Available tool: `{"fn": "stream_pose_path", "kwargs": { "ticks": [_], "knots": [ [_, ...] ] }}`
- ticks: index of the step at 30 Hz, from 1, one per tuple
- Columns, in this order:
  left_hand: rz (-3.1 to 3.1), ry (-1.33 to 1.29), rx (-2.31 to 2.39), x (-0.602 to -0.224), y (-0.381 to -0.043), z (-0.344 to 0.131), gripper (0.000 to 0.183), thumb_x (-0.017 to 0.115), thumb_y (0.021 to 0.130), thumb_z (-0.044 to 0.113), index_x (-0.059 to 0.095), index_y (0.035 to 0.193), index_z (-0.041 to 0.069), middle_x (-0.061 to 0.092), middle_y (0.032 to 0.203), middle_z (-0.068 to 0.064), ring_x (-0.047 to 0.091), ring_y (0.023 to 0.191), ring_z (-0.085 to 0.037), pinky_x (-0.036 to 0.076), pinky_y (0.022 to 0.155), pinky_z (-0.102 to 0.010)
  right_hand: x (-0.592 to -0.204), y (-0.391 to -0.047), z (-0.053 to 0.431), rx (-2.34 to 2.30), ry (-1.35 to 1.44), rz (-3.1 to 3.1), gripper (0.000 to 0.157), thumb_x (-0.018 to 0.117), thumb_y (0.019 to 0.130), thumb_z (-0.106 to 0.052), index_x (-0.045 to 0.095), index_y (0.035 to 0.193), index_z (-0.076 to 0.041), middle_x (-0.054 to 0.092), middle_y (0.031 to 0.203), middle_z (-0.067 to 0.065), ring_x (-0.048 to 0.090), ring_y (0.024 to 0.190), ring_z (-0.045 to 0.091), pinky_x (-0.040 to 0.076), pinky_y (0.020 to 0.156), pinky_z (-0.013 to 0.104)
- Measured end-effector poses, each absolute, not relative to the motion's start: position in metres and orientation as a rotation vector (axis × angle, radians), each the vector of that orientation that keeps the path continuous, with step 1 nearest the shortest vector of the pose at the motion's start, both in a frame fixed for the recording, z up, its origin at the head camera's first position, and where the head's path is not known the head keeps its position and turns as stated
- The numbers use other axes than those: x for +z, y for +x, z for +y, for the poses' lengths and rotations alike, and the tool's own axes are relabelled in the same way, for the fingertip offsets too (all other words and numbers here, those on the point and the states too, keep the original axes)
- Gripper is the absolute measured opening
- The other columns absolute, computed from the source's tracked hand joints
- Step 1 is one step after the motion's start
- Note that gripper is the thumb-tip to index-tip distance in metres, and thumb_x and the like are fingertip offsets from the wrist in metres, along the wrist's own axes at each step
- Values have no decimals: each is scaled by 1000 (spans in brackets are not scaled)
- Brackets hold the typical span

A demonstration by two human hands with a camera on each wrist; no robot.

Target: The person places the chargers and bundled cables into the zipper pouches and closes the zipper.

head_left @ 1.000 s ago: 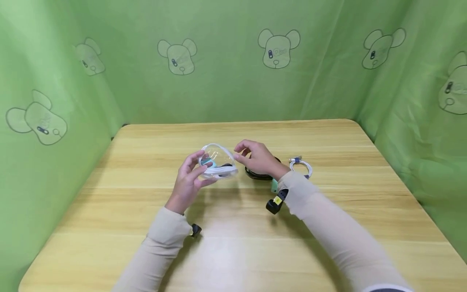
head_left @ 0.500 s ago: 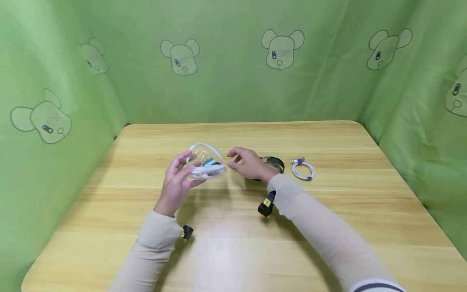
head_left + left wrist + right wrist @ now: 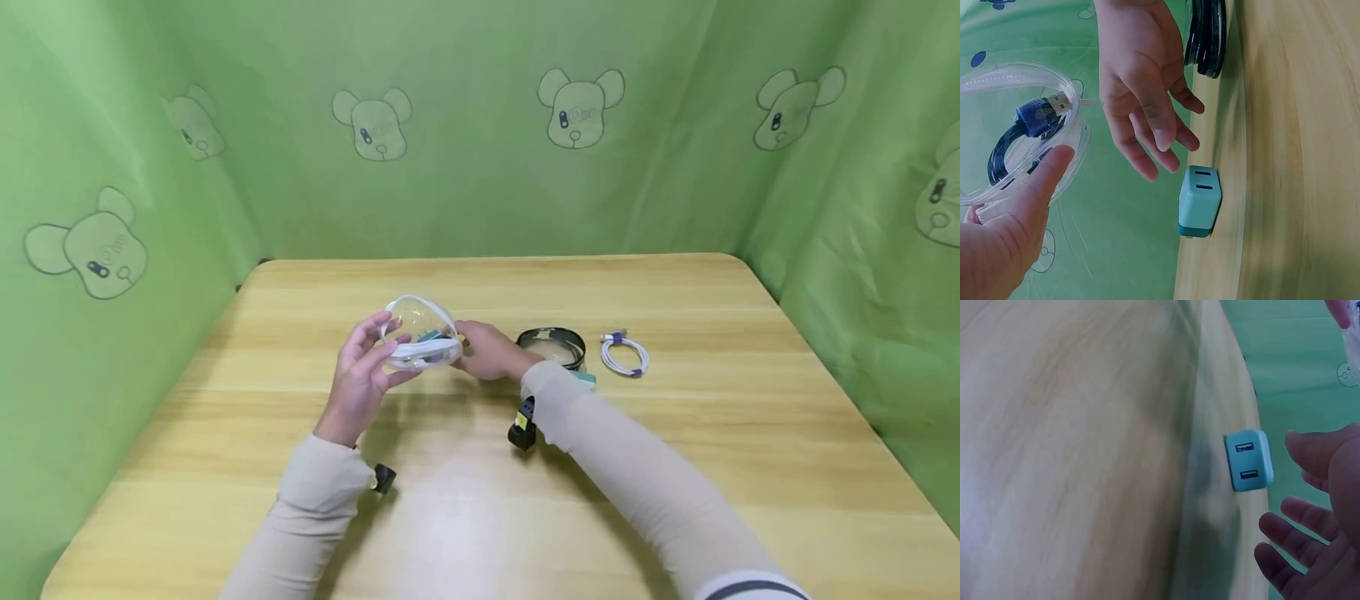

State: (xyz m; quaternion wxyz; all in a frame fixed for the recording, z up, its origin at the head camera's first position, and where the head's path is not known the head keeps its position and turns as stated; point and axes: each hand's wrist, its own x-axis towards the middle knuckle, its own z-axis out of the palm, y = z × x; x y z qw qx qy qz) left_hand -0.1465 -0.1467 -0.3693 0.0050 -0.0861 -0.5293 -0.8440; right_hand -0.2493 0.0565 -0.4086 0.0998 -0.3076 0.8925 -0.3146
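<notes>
My left hand point(image 3: 358, 375) holds a clear pouch point(image 3: 408, 354) with a white zip edge, thumb in front, above the table. Inside it, in the left wrist view, is a dark coiled cable point(image 3: 1002, 153) with a blue strap point(image 3: 1036, 117) and a metal USB plug point(image 3: 1060, 103). My right hand point(image 3: 487, 350) is at the pouch's right side, fingers spread and loosely bent, holding nothing. Close to its fingertips a teal charger point(image 3: 1199, 200) with two USB ports stands on the table, apart from the hand; the head view shows it partly through the pouch.
Right of my right hand lies a round clear thing with a dark rim point(image 3: 551, 337). A second teal thing point(image 3: 585, 381) shows in front of it, half hidden by the sleeve. Farther right is a coiled white cable point(image 3: 624, 357) with purple straps. Green curtains point(image 3: 480, 192) enclose the wooden table point(image 3: 465, 533).
The left hand has shifted left with the pouch, then stayed nearly still. My right hand has moved left and slightly down, uncovering the dark-rimmed thing and coming up to the pouch's right side.
</notes>
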Motion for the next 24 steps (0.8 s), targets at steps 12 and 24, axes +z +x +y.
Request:
{"fn": "stream_pose_path", "kwargs": {
  "ticks": [12, 24],
  "knots": [
    [-1625, -261, -2647, -372, -145, -148, 38, 43, 94, -1, 41, 131, 6, 37, 134, -14, 44, 121, -33, 57, 85, -46, -427, -251, 42, -748, -1092, 2691, 61, 72, 86, -15, 49, 142, -19, 49, 141, 5, 45, 129, 25, 32, 113, 42],
    [-1670, -187, -2622, -375, -145, -158, 39, 45, 94, -1, 40, 132, 7, 40, 132, -10, 40, 124, -34, 55, 89, -49, -426, -246, 41, -556, -1005, 2746, 52, 67, 91, -25, 50, 139, -16, 53, 136, 6, 52, 117, 30, 44, 104, 45]
  ]
}}
